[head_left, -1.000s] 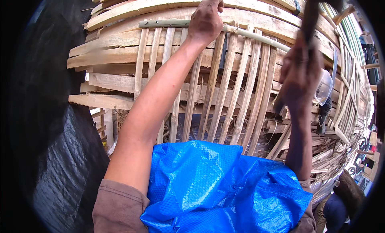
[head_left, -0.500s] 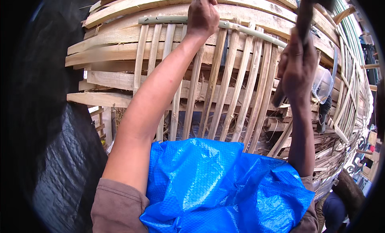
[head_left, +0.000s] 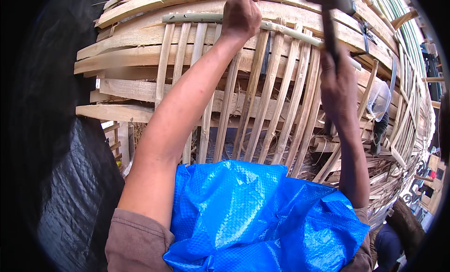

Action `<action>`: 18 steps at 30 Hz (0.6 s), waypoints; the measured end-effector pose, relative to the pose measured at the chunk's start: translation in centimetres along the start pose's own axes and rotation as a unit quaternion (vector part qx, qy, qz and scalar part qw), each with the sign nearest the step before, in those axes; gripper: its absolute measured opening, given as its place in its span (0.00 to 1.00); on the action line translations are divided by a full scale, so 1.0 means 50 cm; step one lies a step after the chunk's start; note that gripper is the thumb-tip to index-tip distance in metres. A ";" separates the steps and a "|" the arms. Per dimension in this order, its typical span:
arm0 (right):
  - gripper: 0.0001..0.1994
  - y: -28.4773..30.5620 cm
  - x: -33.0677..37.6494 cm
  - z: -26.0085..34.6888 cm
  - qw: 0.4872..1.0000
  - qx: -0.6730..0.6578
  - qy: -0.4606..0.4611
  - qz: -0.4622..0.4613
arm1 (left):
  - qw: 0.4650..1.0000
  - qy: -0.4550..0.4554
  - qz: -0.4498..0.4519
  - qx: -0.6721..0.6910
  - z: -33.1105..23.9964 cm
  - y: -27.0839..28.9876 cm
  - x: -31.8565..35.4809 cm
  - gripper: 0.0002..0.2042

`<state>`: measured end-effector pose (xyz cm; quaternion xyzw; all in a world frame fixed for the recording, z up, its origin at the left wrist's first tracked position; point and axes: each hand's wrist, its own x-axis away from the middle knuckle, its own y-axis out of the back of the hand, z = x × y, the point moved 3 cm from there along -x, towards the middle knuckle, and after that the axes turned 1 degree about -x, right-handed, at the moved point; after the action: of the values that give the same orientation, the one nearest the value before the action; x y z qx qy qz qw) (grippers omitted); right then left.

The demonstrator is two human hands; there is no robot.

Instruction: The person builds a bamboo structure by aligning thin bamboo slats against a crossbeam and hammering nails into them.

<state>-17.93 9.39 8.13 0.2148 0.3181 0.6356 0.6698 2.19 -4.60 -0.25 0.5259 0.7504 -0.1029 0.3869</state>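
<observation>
Raised higher than a second ago, the hammer (head_left: 330, 19) is gripped in my right hand (head_left: 338, 82). My left hand (head_left: 241, 14) pinches something unseen against the rail (head_left: 197, 18) at the frame's (head_left: 140, 87) top edge. Many slats (head_left: 253, 94) already stand fixed; fastening goes on.

A dark-headed hammer (head_left: 328, 9) stands nearly upright at far right, its slim handle running down and its head at the top edge; a pale green bamboo rod (head_left: 197, 18) lies crosswise at the far side, resting atop a row of upright split-bamboo slats (head_left: 253, 94).
</observation>
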 end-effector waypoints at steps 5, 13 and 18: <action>0.19 -0.023 0.065 0.010 0.983 0.055 -0.112 0.138 | 1.000 -0.013 0.020 -0.016 0.011 0.013 0.005 0.06; 0.13 0.048 0.285 -0.066 0.907 -0.281 -0.308 0.062 | 0.927 -0.228 0.210 -0.210 -0.078 0.023 0.019 0.15; 0.16 0.068 0.329 -0.091 0.893 -0.285 -0.348 0.027 | 0.909 -0.212 0.243 -0.264 -0.054 0.030 0.013 0.22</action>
<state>-23.72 25.46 4.76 0.2308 -0.1358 0.6012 0.7529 2.14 -1.99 1.51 0.5362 0.4995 0.0873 0.6748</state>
